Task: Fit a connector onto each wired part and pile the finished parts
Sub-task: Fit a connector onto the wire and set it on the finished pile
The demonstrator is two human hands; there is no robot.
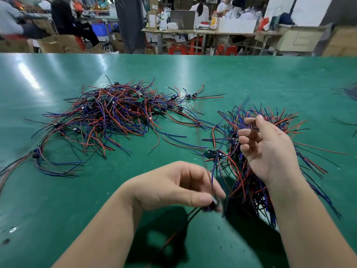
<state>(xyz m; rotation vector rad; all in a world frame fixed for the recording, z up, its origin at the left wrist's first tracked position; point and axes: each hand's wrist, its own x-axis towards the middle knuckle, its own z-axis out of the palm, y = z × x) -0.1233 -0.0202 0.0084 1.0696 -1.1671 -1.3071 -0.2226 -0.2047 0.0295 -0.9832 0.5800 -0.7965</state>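
Head view: left hand (173,187) gripping wired part (213,205)

Overhead light is glaring off the table (58,74) at upper left; left hand (173,188) is blurring, edges bowing.

Top of frame: seated people (63,18) upper left, a laptop (182,19) centre, red stools (226,49) below, cardboard boxes (56,44) left.

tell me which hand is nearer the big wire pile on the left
Left. The left hand sits just below and right of that pile; the right hand is farther right.
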